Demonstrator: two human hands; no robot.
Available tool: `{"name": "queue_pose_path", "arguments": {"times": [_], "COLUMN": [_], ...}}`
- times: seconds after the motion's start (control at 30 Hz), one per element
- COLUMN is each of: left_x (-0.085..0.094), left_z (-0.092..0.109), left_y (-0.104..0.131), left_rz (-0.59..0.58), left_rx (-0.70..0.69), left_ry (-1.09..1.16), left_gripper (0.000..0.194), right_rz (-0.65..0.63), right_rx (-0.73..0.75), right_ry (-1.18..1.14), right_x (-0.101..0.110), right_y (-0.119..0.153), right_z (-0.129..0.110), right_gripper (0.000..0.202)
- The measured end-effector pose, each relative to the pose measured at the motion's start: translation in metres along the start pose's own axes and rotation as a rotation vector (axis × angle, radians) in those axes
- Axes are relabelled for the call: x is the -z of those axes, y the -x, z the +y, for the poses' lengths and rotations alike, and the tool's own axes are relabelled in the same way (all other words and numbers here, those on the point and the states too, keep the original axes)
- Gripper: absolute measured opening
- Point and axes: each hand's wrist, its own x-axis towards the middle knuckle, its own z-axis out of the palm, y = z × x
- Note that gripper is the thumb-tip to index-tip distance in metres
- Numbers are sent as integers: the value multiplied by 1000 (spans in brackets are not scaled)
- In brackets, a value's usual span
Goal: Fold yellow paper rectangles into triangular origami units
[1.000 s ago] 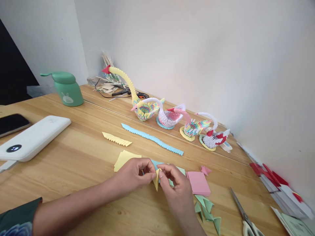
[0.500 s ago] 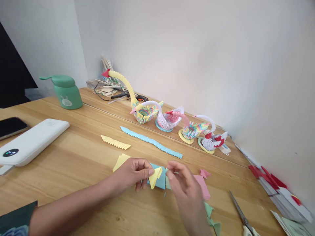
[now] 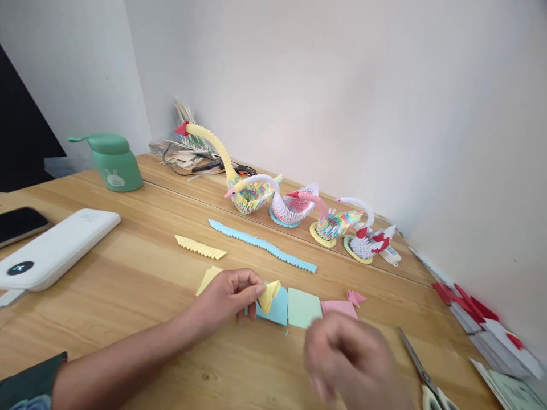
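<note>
Between the thumb and fingers of my left hand (image 3: 237, 296) is a folded yellow paper piece (image 3: 269, 296), its pointed end tilted down. Behind and beneath it lies blue paper (image 3: 277, 310), with yellow paper (image 3: 208, 279) partly covered by the same hand. My right hand (image 3: 352, 356) is off to the lower right, apart from the yellow piece; motion smears its curled fingers, so I cannot see whether they hold anything. Light green paper (image 3: 304, 307) and pink paper (image 3: 339, 308) lie just beyond it, near a small folded pink piece (image 3: 355, 298).
Rows of interlocked blue pieces (image 3: 262, 245) and yellow pieces (image 3: 200, 247) lie ahead. Several paper swans, one with a yellow neck (image 3: 211, 142), stand along the wall. Scissors (image 3: 421, 367) lie right. A white power bank (image 3: 60, 247), phone (image 3: 21, 225) and green bottle (image 3: 115, 162) stay left.
My right hand has moved down and right, away from the yellow piece, uncovering the light green paper. My left hand keeps hold of the yellow piece, tipped slightly differently.
</note>
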Motion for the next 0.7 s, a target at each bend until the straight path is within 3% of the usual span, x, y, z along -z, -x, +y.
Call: {"name": "queue_pose_path", "arguments": {"times": [0.07, 0.17, 0.57, 0.7], "left_x": [0, -1, -3, -2], "left_z": [0, 0, 0, 0], "left_y": [0, -1, 5, 7], "left_rz": [-11, -22, 7, 30], "left_rx": [-3, 11, -37, -143], "left_ry": [12, 4, -244, -419], "left_gripper": [34, 34, 27, 26], "right_rz": [-48, 35, 89, 53], "right_rx": [-51, -51, -108, -87], "right_ry": [-34, -17, -74, -113], "right_x": [-12, -28, -36, -38], "right_y": [-22, -37, -36, -36], "right_z": [-3, 7, 23, 26], "right_gripper": [26, 20, 17, 17]}}
